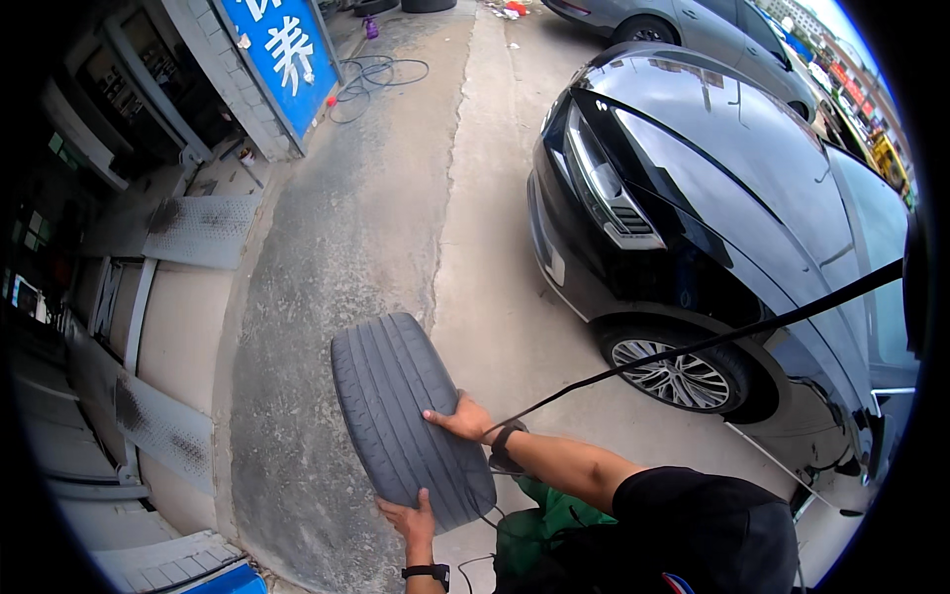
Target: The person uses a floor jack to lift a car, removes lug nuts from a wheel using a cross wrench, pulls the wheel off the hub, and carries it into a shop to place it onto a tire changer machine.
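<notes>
The fingers of the right hand (461, 420) lie pressed flat and close together on the upper right edge of a worn grey tyre (406, 418), palm against the rubber where tread meets sidewall; they press on it rather than pinch it. The fingers of the left hand (408, 516) are loosely spread and laid against the lower end of the same tyre, at about 6 o'clock on it, steadying it from below. Each wrist carries a dark band, the right one at 4 o'clock from its hand and the left one straight below its hand at the picture's lower edge.

The tyre stands upright on its tread on the concrete pavement (396, 218), tilted a little so its top leans toward 11 o'clock, with 4 grooves running its length. It sits just in front of the person, low in the middle of the view.

A thin black cord (712, 340) runs from near the right wrist toward 2 o'clock, crossing in front of a black car (712, 188). The car is parked at 3 o'clock from the tyre, well apart from it, its front wheel (676, 374) with a spoked silver rim nearest the right forearm. A second, grey car (683, 25) stands at 1 o'clock, farther off. At 11 o'clock a blue sign (282, 49) leans on a shopfront, with a coiled hose (371, 74) on the ground just beyond it.
</notes>
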Demonstrator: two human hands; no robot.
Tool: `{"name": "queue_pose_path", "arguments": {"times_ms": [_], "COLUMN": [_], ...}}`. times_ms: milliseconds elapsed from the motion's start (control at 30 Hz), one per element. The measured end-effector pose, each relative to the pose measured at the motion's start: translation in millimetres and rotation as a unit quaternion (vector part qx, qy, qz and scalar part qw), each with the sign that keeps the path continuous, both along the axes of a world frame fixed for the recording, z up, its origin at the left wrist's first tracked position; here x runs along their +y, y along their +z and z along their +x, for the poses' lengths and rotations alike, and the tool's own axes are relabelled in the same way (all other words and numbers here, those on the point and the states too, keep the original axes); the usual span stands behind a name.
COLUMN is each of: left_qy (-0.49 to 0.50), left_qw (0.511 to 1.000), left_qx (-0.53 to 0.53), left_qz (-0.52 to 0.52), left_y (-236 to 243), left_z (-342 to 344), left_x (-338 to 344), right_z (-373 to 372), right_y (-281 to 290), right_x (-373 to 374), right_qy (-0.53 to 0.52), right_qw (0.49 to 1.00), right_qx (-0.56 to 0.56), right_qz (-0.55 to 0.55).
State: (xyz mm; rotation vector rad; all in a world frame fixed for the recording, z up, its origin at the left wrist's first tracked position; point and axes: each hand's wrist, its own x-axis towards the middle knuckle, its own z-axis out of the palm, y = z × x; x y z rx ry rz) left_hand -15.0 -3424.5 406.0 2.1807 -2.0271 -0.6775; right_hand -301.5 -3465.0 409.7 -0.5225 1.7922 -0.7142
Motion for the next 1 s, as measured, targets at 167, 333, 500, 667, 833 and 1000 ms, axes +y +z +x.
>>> {"name": "queue_pose_path", "arguments": {"times_ms": [167, 333, 500, 667, 833, 1000], "left_qy": [-0.018, -0.033, -0.114, -0.117, 0.011, -0.099], "left_qw": [0.998, 0.993, 0.993, 0.993, 0.984, 0.981], "left_qx": [-0.06, -0.103, 0.026, 0.004, -0.121, -0.154], "left_qz": [-0.002, 0.048, 0.03, 0.031, 0.133, 0.057], "left_y": [58, 84, 83, 89, 58, 71], "left_z": [-128, -231, -296, -250, -249, -396], "left_x": [-134, -307, -435, -426, -460, -548], "right_z": [-2, -26, -79, -189, -252, -285], "right_y": [-24, 7, 6, 6, -41, -30], "right_x": [12, -67, -182, -309, -382, -387], "right_qy": [-0.002, 0.087, 0.047, 0.082, 0.033, -0.031], "right_qw": [0.998, 0.996, 0.998, 0.996, 0.996, 0.992], "right_qx": [-0.03, -0.02, -0.044, -0.017, -0.061, -0.049], "right_qz": [-0.061, 0.004, -0.019, -0.001, -0.058, -0.116]}}
